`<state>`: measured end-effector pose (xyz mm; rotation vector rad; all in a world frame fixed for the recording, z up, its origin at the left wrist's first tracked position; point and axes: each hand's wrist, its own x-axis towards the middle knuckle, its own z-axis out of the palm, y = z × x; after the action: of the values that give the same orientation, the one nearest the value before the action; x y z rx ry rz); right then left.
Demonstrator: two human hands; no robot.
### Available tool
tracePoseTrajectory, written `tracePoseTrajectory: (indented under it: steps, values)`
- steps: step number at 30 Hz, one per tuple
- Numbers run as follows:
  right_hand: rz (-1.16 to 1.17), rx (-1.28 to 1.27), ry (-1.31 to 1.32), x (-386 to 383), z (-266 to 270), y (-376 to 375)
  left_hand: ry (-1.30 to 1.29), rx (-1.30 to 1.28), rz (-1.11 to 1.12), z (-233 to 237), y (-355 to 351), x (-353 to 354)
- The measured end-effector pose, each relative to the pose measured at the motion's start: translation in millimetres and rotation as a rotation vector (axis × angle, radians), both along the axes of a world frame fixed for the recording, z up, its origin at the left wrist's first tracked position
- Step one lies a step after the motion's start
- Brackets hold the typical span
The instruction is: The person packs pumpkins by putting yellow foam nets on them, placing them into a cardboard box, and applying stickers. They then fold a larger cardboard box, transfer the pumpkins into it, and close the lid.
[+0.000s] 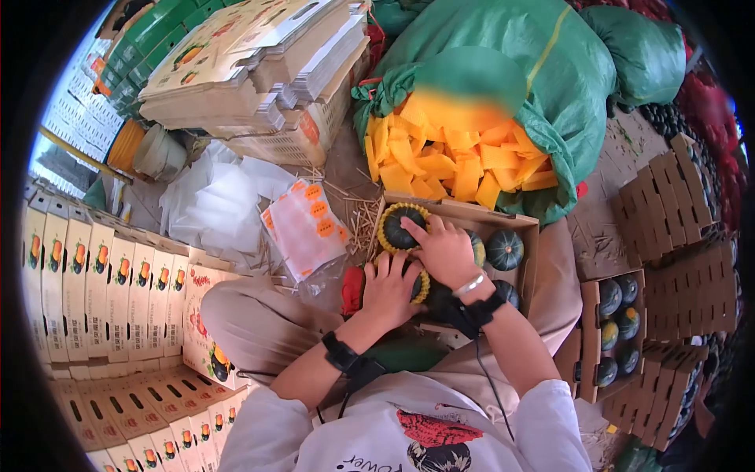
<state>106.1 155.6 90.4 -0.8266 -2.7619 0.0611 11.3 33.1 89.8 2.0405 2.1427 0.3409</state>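
Observation:
An open cardboard box point(460, 208) stands between my legs with several dark green squashes in it. At its upper left, one squash point(403, 227) sits in a yellow foam net point(383, 236). My right hand point(447, 253) reaches over the box, its fingers apart and touching the edge of that squash. Lower down, my left hand point(388, 291) rests with spread fingers on a second netted squash point(418, 288), which it partly covers. Two bare squashes point(504, 249) point(506, 293) lie on the right side of the box, and another is partly hidden behind my right hand.
A green sack point(503, 47) spills yellow foam nets point(440, 161) beyond the box. Left of it lie white plastic sheets point(216, 197), orange-printed packets point(305, 228) and stacked flat cartons point(228, 63). Printed boxes point(102, 287) line the left; a filled squash box point(590, 338) stands right.

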Motion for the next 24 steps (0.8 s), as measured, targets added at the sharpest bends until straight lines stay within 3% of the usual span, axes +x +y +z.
tracePoseTrajectory:
  steps: [2, 3, 6, 8, 10, 12, 13, 16, 19, 22, 24]
  values:
    - [0.034, 0.053, 0.057, 10.5, 8.9, -10.2, -0.043, -0.094, -0.053, 12.6, -2.4, -5.9]
    - [0.052, -0.031, 0.112, 14.8, 9.0, -17.7, -0.013, 0.043, -0.125, 20.9, -4.6, -12.4]
    - [0.062, -0.4, 0.069, 20.9, 25.0, -46.1, -0.35, -0.333, -0.291, 60.6, 42.7, -72.6]
    - [0.069, -0.239, 0.033, 16.2, 4.6, -64.3, -0.598, -0.119, 0.218, 65.0, 92.5, -97.5]
    - [0.039, -0.192, 0.013, 14.6, -0.7, -73.1, -0.183, 0.139, 0.087, 10.1, 156.3, -141.9]
    - [0.028, -0.189, 0.068, 17.1, -3.8, -75.8, 0.185, 0.057, -0.018, -15.1, 201.4, -148.7]
    - [0.038, -0.224, 0.106, 20.3, -4.7, -74.6, 0.277, 0.132, -0.134, -51.9, 220.6, -161.2]
    - [0.055, -0.379, 0.14, 25.0, -0.3, -64.4, 0.426, 0.12, -0.341, -100.0, 256.5, -174.5]
    - [0.039, -0.429, 0.19, 24.9, -0.2, -58.4, 0.34, 0.099, -0.267, -115.4, 273.3, -185.1]
    - [0.021, -0.477, 0.257, 25.7, 2.0, -56.2, -0.223, 0.297, 0.054, -56.4, 258.9, -180.2]
    - [-0.004, -0.544, 0.346, 25.9, 7.1, -55.7, -0.932, 0.302, 0.142, -18.4, 223.8, -175.5]
